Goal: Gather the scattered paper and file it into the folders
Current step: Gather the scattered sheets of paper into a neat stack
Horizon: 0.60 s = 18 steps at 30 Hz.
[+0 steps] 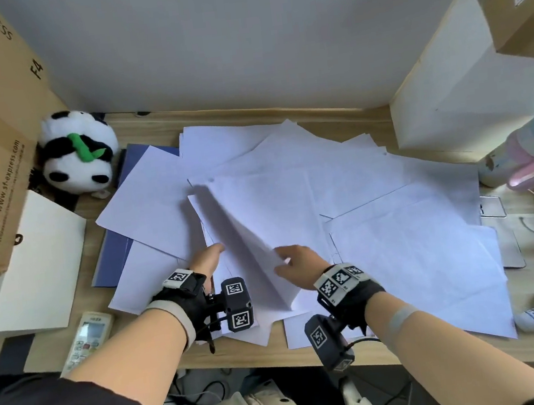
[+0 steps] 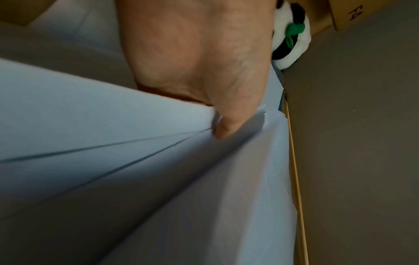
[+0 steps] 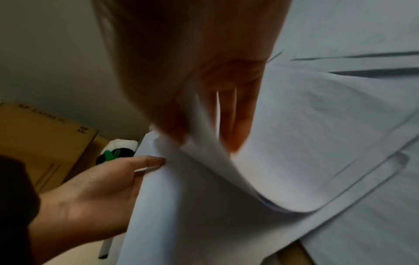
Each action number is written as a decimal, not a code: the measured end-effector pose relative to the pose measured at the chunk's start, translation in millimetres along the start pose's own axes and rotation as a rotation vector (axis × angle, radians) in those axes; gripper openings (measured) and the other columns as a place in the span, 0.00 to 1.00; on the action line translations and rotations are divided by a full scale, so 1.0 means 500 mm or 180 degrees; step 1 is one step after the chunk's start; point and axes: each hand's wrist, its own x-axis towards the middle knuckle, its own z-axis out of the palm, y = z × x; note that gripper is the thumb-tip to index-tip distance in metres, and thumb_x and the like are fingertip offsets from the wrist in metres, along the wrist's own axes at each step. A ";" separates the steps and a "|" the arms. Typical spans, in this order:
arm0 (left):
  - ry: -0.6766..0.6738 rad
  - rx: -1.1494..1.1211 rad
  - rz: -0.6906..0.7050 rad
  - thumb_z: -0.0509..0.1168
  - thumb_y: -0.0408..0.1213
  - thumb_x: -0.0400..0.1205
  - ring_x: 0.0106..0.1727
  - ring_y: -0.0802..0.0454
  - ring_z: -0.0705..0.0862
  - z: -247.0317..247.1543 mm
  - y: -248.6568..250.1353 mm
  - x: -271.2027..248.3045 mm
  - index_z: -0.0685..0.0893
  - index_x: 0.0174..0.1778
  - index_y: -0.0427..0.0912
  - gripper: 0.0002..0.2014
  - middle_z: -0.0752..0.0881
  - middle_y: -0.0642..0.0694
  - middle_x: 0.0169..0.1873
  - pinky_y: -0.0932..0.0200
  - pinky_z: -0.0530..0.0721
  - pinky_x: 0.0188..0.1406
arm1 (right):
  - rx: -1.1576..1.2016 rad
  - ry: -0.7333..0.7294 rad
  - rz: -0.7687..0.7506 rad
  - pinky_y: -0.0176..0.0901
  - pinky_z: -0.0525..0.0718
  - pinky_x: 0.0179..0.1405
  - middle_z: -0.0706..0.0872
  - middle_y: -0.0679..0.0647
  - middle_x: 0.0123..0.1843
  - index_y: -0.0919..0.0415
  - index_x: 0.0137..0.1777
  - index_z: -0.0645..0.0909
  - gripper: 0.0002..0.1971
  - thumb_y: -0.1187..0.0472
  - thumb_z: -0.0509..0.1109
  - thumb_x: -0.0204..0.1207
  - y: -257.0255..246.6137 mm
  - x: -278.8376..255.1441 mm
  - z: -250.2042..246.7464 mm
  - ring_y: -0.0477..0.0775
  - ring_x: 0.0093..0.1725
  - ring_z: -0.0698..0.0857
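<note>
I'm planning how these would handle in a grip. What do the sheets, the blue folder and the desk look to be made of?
Sheets: thin matte white paper; the ones the right hand lifts bend into a soft curl.
Blue folder: looks like flat matte card or plastic; mostly covered, so uncertain.
Desk: light wood-grain surface, probably laminate, with a slight sheen.
</note>
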 end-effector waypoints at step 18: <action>0.0226 0.0341 0.0454 0.64 0.26 0.79 0.57 0.43 0.81 -0.038 -0.005 0.038 0.77 0.65 0.28 0.17 0.82 0.38 0.55 0.52 0.76 0.63 | 0.0160 0.1351 0.1050 0.38 0.74 0.58 0.76 0.58 0.70 0.58 0.70 0.75 0.21 0.62 0.65 0.76 0.120 0.035 -0.061 0.58 0.63 0.81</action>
